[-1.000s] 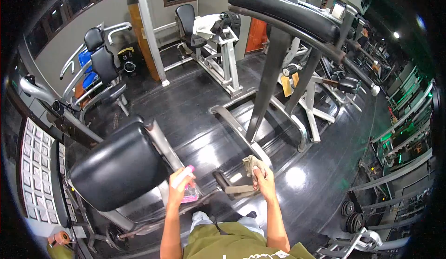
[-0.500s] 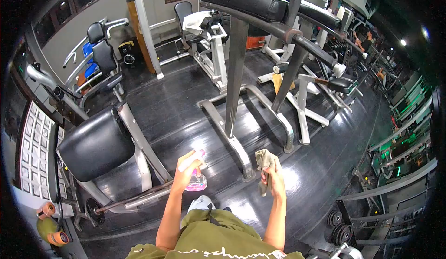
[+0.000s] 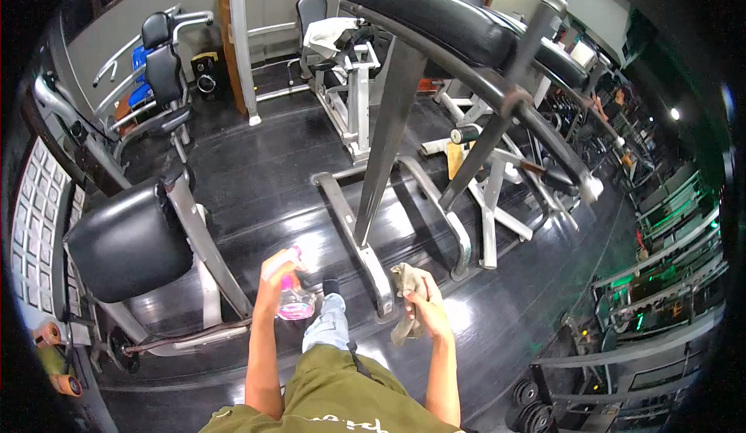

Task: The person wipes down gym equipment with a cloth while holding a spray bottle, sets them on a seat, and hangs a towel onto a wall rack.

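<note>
My left hand (image 3: 273, 275) is wrapped round the neck of a clear spray bottle (image 3: 297, 305) with pink liquid and a pink-and-white trigger head. The bottle hangs upright at about waist height. In my right hand (image 3: 429, 306) is a bunched greyish-olive cloth (image 3: 407, 281), its lower end dangling below the fingers. Beyond the right hand rises a tall exercise frame (image 3: 381, 145) with black arm pads (image 3: 435, 17) on top. To the left of the spray bottle is a machine with a black padded seat (image 3: 130, 239). Neither hand touches this equipment.
Metal feet of the tall frame (image 3: 367, 266) stand on the black floor (image 3: 256, 169) just ahead. A white cloth (image 3: 330, 35) drapes over a machine at the back. Weight plates (image 3: 528, 410) and racks are at the lower right. A person (image 3: 614, 105) is far off at right.
I have stepped forward, one leg now ahead. The tall frame looms closer and larger. Both hands have shifted left in view, still holding the spray bottle and the cloth.
</note>
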A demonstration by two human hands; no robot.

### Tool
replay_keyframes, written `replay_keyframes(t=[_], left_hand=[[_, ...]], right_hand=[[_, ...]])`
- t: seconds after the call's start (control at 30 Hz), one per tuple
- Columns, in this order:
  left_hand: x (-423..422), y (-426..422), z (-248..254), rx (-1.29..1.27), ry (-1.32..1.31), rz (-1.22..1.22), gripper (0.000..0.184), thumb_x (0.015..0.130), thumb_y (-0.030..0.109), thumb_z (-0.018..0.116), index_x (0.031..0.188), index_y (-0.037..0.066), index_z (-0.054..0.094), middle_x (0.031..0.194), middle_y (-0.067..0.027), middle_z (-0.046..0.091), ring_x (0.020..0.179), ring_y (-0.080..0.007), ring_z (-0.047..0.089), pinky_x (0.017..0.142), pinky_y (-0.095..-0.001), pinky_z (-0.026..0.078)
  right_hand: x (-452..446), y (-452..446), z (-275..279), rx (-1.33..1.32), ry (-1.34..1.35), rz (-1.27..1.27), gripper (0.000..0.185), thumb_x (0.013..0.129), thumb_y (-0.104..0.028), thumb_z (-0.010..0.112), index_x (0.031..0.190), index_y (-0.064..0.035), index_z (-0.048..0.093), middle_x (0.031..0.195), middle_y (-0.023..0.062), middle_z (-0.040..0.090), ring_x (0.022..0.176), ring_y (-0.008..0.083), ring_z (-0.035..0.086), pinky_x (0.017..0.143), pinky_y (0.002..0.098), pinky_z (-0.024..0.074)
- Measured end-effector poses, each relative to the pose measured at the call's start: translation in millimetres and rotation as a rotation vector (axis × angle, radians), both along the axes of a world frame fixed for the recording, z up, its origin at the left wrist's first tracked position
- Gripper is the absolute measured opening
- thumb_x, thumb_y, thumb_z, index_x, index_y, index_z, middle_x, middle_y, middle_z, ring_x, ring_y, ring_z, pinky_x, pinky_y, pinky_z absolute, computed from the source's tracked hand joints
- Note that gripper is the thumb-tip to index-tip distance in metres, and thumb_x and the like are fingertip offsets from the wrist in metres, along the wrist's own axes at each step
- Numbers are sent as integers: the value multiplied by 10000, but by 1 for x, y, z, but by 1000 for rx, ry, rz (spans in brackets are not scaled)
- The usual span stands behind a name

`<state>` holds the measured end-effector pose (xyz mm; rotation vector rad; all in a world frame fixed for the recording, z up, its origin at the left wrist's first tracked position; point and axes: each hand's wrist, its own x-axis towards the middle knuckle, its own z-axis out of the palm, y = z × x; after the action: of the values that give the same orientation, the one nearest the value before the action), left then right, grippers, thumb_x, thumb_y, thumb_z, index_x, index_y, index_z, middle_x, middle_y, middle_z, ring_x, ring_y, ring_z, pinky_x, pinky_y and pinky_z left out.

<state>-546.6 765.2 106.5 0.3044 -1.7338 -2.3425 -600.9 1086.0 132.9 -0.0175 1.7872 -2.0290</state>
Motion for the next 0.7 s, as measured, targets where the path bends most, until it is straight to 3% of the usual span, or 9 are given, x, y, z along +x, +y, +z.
replay_keyframes(t=[0.13, 0.27, 0.33, 0.43, 0.5, 0.63, 0.7], left_hand=[[-48, -34, -29, 99, -10, 95, 235, 874, 240, 582, 918, 11, 610, 774, -76, 645, 502, -136, 549, 498, -284, 470], [-109, -71, -45, 105, -53, 162, 218, 877, 232, 570, 890, 18, 612, 765, -74, 640, 505, -134, 555, 495, -279, 467], [-144, -90, -43, 136, -55, 183, 215, 872, 230, 587, 822, 23, 613, 770, -72, 638, 515, -132, 565, 489, -258, 456], [-187, -121, -36, 167, -57, 229, 212, 874, 228, 600, 846, 18, 610, 784, -80, 637, 516, -131, 563, 488, -254, 454], [-207, -142, -32, 241, -26, 247, 189, 880, 139, 580, 949, -30, 630, 831, -78, 644, 537, -120, 563, 507, -258, 452], [-231, -180, -9, 259, -29, 375, 147, 887, 102, 585, 937, -29, 631, 819, -83, 644, 512, -107, 559, 500, -240, 445], [-231, -198, 0, 208, -35, 437, 139, 887, 100, 586, 920, -28, 632, 810, -80, 644, 510, -105, 559, 499, -240, 443]], right_hand=[[-65, -33, -11, -69, -71, 83, 438, 879, -18, 603, 1294, -111, 496, 864, 2, 589, 634, 82, 540, 517, 233, 435], [-145, -93, -12, -1, -135, 175, 342, 939, -121, 619, 1268, -101, 527, 842, 3, 589, 612, 80, 539, 482, 224, 428], [-186, -132, -11, 53, -109, 250, 291, 972, -144, 568, 1254, -84, 521, 811, 13, 569, 586, 94, 521, 479, 236, 426], [-243, -189, -4, 114, -163, 293, 294, 973, -173, 579, 1249, -82, 531, 812, 8, 569, 581, 88, 514, 472, 227, 414], [-274, -224, 1, 139, -203, 304, 306, 969, -195, 588, 1248, -79, 538, 815, 6, 568, 568, 79, 500, 459, 220, 398], [-326, -278, -1, 62, -218, 360, 358, 971, -216, 570, 1297, -74, 528, 838, 18, 589, 535, 74, 475, 423, 221, 365], [-344, -303, 2, 57, -225, 395, 332, 989, -218, 542, 1295, -88, 535, 789, -15, 558, 536, 51, 441, 420, 197, 347]])
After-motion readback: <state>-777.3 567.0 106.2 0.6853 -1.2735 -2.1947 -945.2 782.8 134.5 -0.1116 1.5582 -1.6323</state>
